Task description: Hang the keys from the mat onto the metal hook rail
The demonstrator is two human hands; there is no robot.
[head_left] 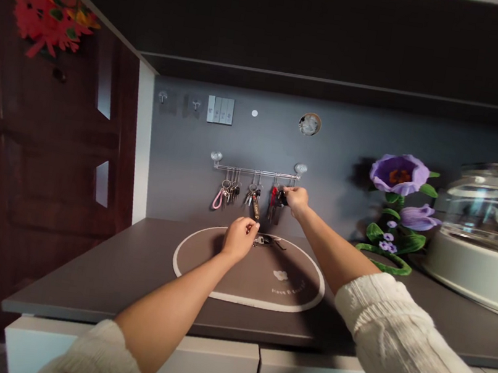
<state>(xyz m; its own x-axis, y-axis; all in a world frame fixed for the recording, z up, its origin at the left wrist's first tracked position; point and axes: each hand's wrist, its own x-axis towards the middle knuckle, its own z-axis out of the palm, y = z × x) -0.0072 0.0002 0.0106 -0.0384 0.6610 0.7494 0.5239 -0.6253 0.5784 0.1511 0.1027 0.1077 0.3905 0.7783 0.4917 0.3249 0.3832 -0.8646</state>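
My right hand (296,201) is up at the right end of the wall rack (258,171), its fingers closed on a dark key bunch (281,197). Beside it hangs something red (274,195). Lower and to the left, my left hand (239,239) is over the brown mat (205,261), thumb and fingers pinched together; whatever they may hold is hidden. Just right of it, a bunch of keys (264,240) lies at the mat's back edge. More key bunches (231,190) hang from the rack, one with a pink loop (218,199), another with a brownish fob (256,207).
Purple artificial flowers (399,175) stand on the countertop (122,280) to the right, beside a white appliance with a clear cover (486,259). Light switches (220,110) and clear hooks (196,104) are on the wall. A dark shelf (300,32) overhangs the counter; a brown door (42,193) is at left.
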